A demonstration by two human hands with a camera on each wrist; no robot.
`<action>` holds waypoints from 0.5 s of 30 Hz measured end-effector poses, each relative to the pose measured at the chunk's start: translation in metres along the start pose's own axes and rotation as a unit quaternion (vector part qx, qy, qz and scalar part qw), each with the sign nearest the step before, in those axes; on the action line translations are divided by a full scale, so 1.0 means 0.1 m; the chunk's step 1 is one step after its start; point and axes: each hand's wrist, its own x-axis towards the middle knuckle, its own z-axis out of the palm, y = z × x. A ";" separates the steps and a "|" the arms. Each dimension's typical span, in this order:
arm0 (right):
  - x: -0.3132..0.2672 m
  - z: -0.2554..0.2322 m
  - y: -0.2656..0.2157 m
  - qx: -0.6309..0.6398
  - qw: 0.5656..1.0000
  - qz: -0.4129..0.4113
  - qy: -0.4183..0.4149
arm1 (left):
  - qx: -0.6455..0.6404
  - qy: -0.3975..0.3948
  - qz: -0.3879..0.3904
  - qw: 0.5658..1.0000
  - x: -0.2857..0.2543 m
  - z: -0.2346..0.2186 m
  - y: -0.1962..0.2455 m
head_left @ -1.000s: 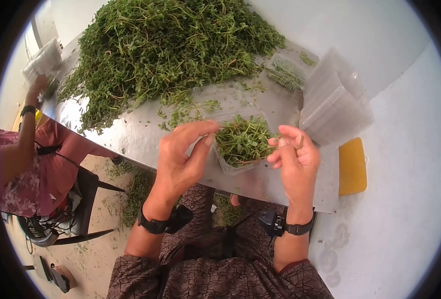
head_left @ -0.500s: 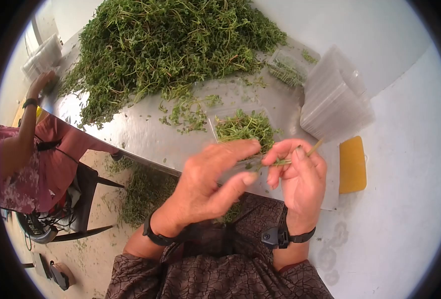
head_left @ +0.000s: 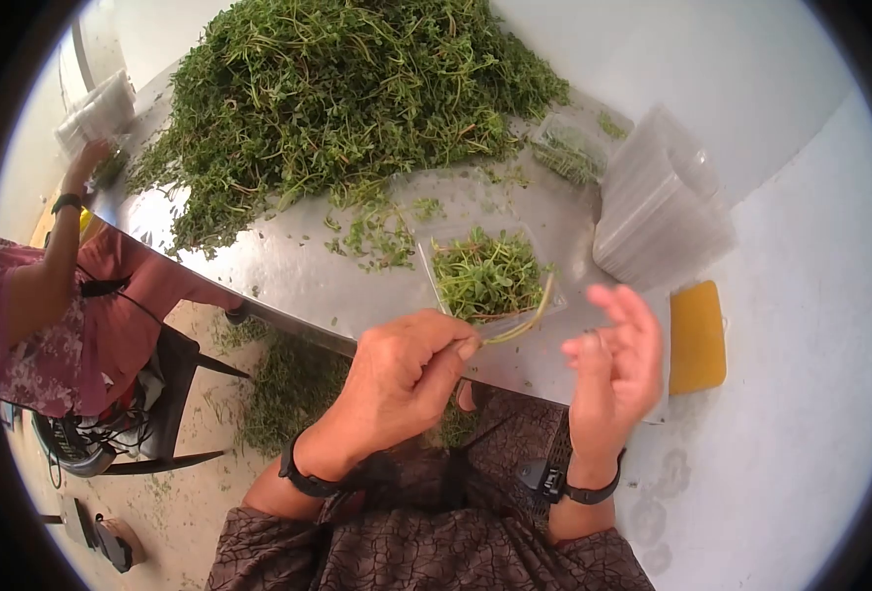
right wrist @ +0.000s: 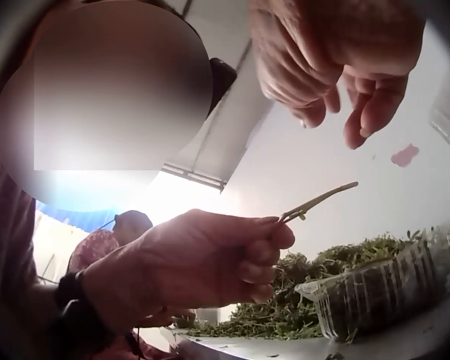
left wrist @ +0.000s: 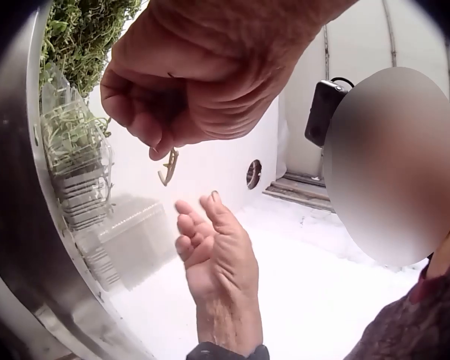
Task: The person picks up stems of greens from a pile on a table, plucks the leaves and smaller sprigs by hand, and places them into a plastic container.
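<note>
My left hand [head_left: 397, 379] pinches a thin green stem [head_left: 530, 320] between thumb and fingertips, just in front of a clear plastic tray [head_left: 434, 286] of green sprigs [head_left: 485, 276]. The same stem [right wrist: 319, 201] sticks out from the left hand's fingertips in the right wrist view. To the right, my right hand [head_left: 615, 364] is raised with its fingers apart and bent a little, holding nothing. In the left wrist view, the right hand [left wrist: 223, 266] shows its palm, apart from the stem [left wrist: 169, 168].
A large heap of greens [head_left: 347, 98] covers the back of the metal table [head_left: 288, 266]. A filled clear box [head_left: 566, 150] and stacked clear containers [head_left: 658, 202] stand at the right, near a yellow board [head_left: 697, 337]. Another person [head_left: 62, 286] sits at the left.
The stem has passed from my right hand to my left. Both hands have come back from over the tray toward my body, and the right hand has let go and moved right.
</note>
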 end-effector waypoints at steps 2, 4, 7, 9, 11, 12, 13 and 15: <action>0.00 -0.04 -0.05 -0.152 0.967 -0.206 0.010 | 0.008 0.017 0.035 0.999 -0.01 0.00 -0.05; -0.01 -0.01 -0.07 -0.182 0.948 -0.251 -0.072 | -0.019 -0.012 0.018 1.000 -0.01 -0.04 0.01; -0.01 -0.02 0.02 -0.229 0.908 -0.312 -0.159 | -0.047 -0.051 0.010 0.998 -0.01 -0.09 0.04; 0.00 -0.02 0.06 -0.244 0.897 -0.328 -0.171 | -0.046 -0.058 0.016 0.997 -0.03 -0.12 0.03; -0.02 -0.04 0.06 -0.263 0.886 -0.329 -0.196 | -0.062 -0.066 0.019 0.996 -0.05 -0.13 0.00; -0.04 -0.03 0.06 -0.263 0.886 -0.328 -0.195 | -0.062 -0.067 0.018 0.996 -0.06 -0.12 0.00; -0.05 -0.02 0.06 -0.284 0.873 -0.337 -0.209 | -0.049 -0.048 0.017 0.998 -0.07 -0.10 0.00; -0.07 0.00 0.06 -0.307 0.858 -0.348 -0.222 | -0.037 -0.027 0.017 0.999 -0.06 -0.07 0.01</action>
